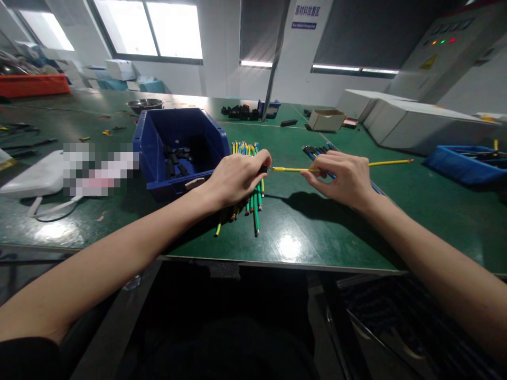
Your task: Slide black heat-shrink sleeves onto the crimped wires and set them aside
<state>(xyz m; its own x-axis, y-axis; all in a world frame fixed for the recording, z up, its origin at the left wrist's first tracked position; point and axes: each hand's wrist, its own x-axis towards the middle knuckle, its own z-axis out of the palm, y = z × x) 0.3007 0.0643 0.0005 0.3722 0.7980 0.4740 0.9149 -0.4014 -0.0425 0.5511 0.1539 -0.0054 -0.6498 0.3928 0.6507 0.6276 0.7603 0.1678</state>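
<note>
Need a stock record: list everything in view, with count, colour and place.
table: 1, green, across view
large bin: 1, blue, left of centre
loose pieces: several, black, inside large bin
wire pile: many, green and yellow, beside large bin
held wire: 1, yellow, centre
wire bundle: 1, black-blue, centre right
bowl: 1, silver, behind large bin
small bin: 1, blue, rear centre
parts heap: 1, black, beside small bin
open box: 1, tan, rear right
cartons: at least 2, white, rear right
tray: 1, blue, right edge
crate: 1, orange-red, rear left
device: 1, white, left
cabinet: 1, grey, far right
windows: several, bright, rear
left hand: 1, fingers on black piece
right hand: 1, fingers round held wire
</note>
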